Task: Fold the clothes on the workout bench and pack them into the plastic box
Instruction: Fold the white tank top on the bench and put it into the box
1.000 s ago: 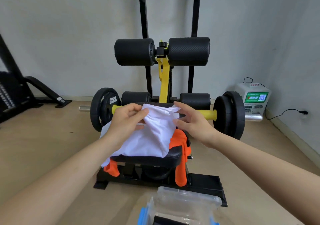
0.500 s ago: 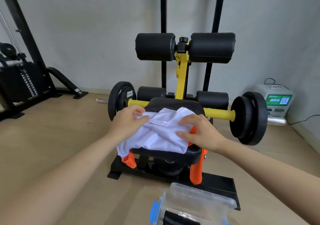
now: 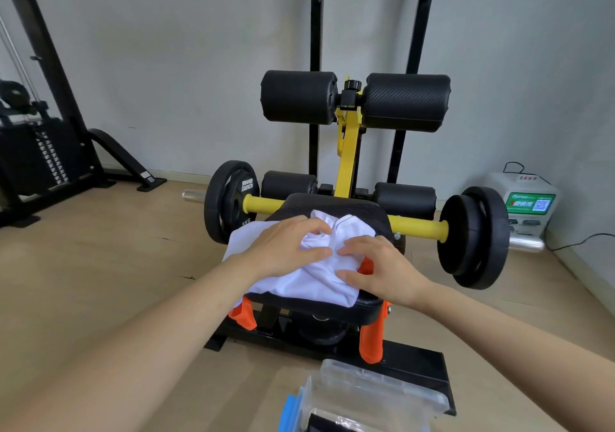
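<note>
A crumpled white fabric garment (image 3: 312, 281) is spread over the black padded workout table (image 3: 332, 203). An orange fabric garment (image 3: 371, 341) is seen beneath it, hanging off both sides of the pad. A bunch of the white cloth is gripped by the curled fingers (image 3: 316, 230) of the left hand (image 3: 283, 248). The right hand (image 3: 382, 268) is laid on the cloth just beside it. A clear plastic box (image 3: 366, 395) with a blue latch (image 3: 289, 411) is seen on the floor, near the table.

on the feed i counted two hands, a left hand (image 3: 286, 248) and a right hand (image 3: 382, 271); two garments, one white garment (image 3: 309, 285) and one orange garment (image 3: 371, 341); one workout bench (image 3: 336, 203); one plastic box (image 3: 376, 388); four black foam rollers (image 3: 298, 97); one yellow bar (image 3: 419, 227); one white charging unit (image 3: 522, 205).
</note>
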Tool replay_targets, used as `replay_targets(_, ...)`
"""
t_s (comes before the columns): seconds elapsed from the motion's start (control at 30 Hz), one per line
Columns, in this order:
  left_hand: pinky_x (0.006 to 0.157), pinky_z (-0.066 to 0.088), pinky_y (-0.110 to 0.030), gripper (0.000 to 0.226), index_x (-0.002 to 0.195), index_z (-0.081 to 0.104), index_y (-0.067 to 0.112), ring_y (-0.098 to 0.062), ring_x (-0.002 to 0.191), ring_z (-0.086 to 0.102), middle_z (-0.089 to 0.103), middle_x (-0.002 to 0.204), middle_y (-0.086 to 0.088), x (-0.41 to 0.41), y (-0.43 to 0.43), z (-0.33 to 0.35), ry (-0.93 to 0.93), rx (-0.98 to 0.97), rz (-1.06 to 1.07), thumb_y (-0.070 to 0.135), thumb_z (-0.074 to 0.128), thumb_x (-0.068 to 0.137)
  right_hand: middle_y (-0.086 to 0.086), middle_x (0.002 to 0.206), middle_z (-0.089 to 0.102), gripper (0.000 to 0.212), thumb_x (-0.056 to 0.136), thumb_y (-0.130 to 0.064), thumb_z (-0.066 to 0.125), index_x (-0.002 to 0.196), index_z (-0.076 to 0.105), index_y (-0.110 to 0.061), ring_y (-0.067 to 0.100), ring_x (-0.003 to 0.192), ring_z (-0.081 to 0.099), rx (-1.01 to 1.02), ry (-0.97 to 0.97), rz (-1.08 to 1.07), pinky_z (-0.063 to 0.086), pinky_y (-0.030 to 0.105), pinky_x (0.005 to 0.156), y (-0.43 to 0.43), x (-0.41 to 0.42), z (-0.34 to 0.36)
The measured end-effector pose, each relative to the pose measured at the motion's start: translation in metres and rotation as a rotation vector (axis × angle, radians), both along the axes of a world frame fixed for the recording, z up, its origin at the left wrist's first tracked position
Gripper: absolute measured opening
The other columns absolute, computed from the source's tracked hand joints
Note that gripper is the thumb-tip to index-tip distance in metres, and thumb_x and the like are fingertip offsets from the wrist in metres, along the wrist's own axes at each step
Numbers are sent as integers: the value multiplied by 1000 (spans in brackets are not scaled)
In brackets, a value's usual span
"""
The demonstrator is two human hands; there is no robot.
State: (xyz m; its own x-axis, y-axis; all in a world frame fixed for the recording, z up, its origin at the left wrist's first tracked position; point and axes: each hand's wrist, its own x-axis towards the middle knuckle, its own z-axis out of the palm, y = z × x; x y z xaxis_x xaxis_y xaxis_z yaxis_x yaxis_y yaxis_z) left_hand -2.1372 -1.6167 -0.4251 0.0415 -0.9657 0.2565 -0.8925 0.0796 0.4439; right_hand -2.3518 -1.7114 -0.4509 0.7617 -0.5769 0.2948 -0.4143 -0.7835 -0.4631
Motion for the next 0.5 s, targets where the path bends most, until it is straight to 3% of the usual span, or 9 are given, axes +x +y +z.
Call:
replay_targets(0.1,79,48,-28,38,124,57,43,-5,101,55,55,107,16,2,2,1,-20,42,-21,47,69,88,-17,127,58,58,73,-64,59,121,64,-32,7,117,41,19,13,9,34,23,100,0,0,0)
replay_targets(0.2,73,42,-24,16,105,69,34,-5,90,57,59,94,19,2,-1,-3,-2,-95,-12,32,72,90,-16,127,59,63,70,-67,54,121,65,-31,6,115,42,24,10,9,36,28,104,0,0,1)
replay_targets(0.3,73,43,-18,7,94,76,26,-4,89,64,71,91,14,3,-2,0,140,-195,48,22,75,88,-14,129,58,51,79,-55,68,124,63,-31,12,117,45,17,-34,-30,39,38,104,0,0,0)
replay_targets(0.5,67,48,-11,5,89,78,20,-1,77,67,75,82,10,9,24,32,370,-408,263,17,76,86,-21,137,50,58,75,-73,53,123,60,-42,9,126,41,22,-121,-11,33,40,110,8,6,5)
